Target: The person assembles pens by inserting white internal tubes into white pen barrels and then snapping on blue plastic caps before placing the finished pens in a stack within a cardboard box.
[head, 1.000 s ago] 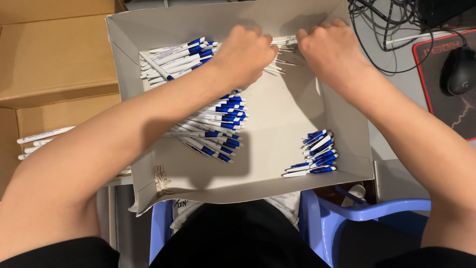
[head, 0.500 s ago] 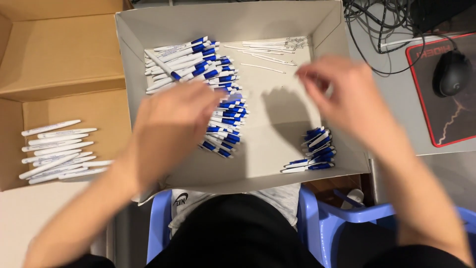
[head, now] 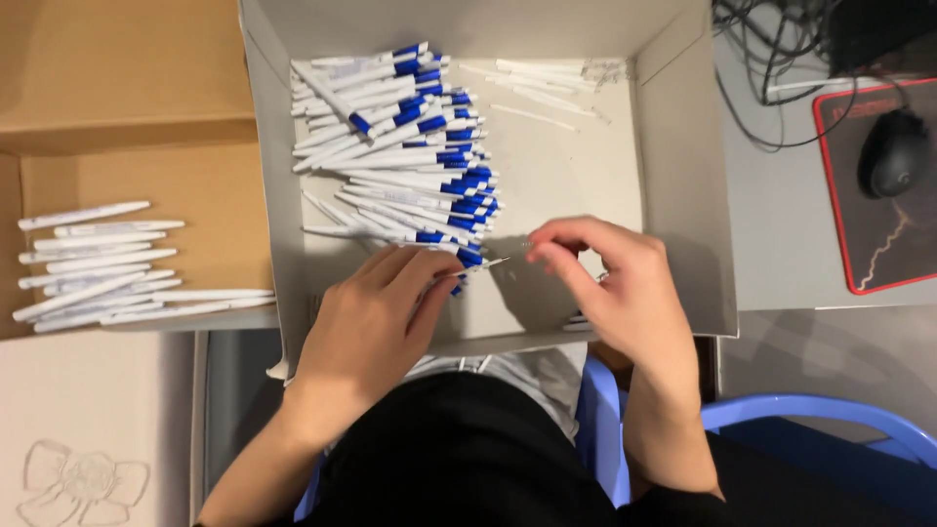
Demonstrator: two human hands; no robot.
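A grey desk (head: pixel 781 244) is carrying a shallow grey cardboard tray (head: pixel 673 166), a brown cardboard box (head: pixel 127 107), a red-edged mouse pad (head: pixel 878 234) and black cables (head: pixel 771 59).

Thin white refill (head: pixel 508 256) level over grey box floor; blue-and-white pen (head: pixel 444 256) beside it

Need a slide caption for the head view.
Both hands join pen parts over a grey box of pens.

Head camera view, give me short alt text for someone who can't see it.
Two bare hands, left hand and right hand, meet over a grey cardboard tray, handling a thin pen refill beside a pile of white-and-blue pens. All-white pens lie in a brown box at left.
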